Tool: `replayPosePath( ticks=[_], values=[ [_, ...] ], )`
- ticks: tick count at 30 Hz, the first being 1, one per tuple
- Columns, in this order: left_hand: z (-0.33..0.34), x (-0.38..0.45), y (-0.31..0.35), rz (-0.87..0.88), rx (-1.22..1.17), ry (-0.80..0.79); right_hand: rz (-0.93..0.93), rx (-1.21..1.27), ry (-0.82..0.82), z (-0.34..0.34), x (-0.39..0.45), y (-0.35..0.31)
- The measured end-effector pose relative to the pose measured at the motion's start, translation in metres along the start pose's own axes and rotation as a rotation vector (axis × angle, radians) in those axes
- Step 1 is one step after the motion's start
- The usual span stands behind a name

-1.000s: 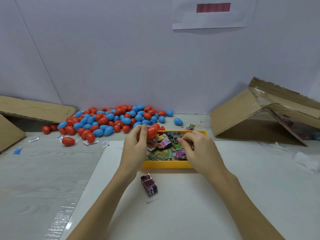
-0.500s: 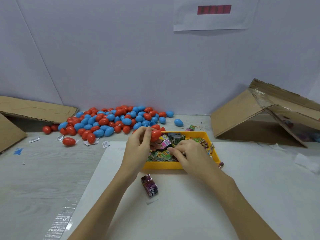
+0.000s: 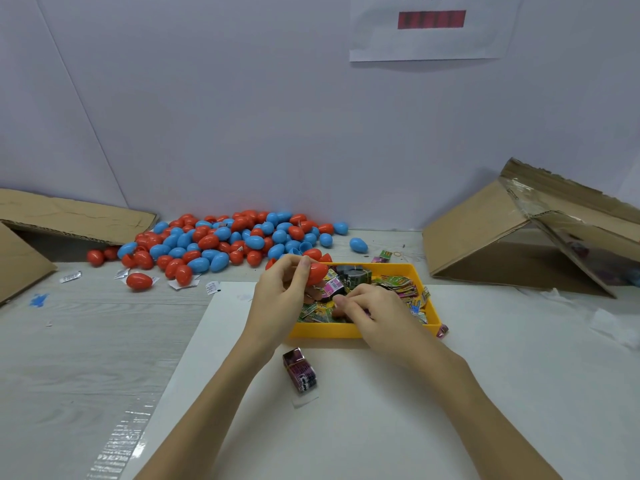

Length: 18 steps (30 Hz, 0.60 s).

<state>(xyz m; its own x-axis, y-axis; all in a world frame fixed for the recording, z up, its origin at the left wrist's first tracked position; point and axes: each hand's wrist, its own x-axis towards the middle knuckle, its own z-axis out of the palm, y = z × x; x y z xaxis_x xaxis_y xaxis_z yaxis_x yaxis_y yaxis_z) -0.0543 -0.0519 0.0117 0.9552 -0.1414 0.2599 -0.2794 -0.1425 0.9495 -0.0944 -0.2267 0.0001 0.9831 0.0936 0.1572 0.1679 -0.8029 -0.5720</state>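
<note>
My left hand (image 3: pixel 282 297) grips a red plastic egg (image 3: pixel 317 273) over the left end of a yellow tray (image 3: pixel 412 270). The tray is full of small printed packets (image 3: pixel 394 287), green, pink and black. My right hand (image 3: pixel 375 313) reaches into the tray with curled fingers among the packets; what the fingertips pinch is hidden. A small dark pink bundle (image 3: pixel 300 374) bound with a rubber band lies on the white sheet (image 3: pixel 381 410) in front of the tray.
A heap of red and blue plastic eggs (image 3: pixel 221 242) lies at the back left against the wall. One blue egg (image 3: pixel 358 244) sits apart. Flattened cardboard (image 3: pixel 69 216) lies far left; an open cardboard box (image 3: pixel 519 233) stands at the right. Paper slips (image 3: pixel 211 287) are scattered near the heap.
My right hand has moved left across the tray toward my left hand, uncovering the tray's right end. The left hand keeps the red egg in nearly the same place.
</note>
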Motion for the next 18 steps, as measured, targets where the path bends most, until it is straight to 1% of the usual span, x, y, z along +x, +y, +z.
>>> replayPosePath(
  ticks=[3,6,7,10,13,16,18],
  values=[
    [-0.0003,0.0005,-0.0005,-0.003,-0.001,0.014,-0.022,0.14,0.097,-0.0026,-0.0011,-0.0008],
    [-0.0015,0.0014,-0.0004,-0.003,-0.005,0.041,-0.016,0.272,0.302,-0.0051,-0.0012,-0.0007],
    [-0.0017,0.0019,-0.0006,-0.007,-0.003,0.045,0.005,0.301,0.343,-0.0056,-0.0015,-0.0005],
    [-0.0018,0.0025,-0.0019,-0.025,0.013,0.032,0.074,0.326,0.363,-0.0049,-0.0013,0.0008],
    [-0.0007,0.0012,-0.0023,-0.017,0.027,0.016,0.135,0.265,0.404,-0.0041,0.0001,0.0042],
    [0.0005,0.0001,-0.0021,-0.012,0.03,-0.007,0.142,0.159,0.438,-0.0043,0.0002,0.0046],
    [0.0005,-0.0001,-0.0023,-0.002,0.055,-0.031,0.143,0.161,0.449,-0.0038,-0.0008,0.0033]
  ],
)
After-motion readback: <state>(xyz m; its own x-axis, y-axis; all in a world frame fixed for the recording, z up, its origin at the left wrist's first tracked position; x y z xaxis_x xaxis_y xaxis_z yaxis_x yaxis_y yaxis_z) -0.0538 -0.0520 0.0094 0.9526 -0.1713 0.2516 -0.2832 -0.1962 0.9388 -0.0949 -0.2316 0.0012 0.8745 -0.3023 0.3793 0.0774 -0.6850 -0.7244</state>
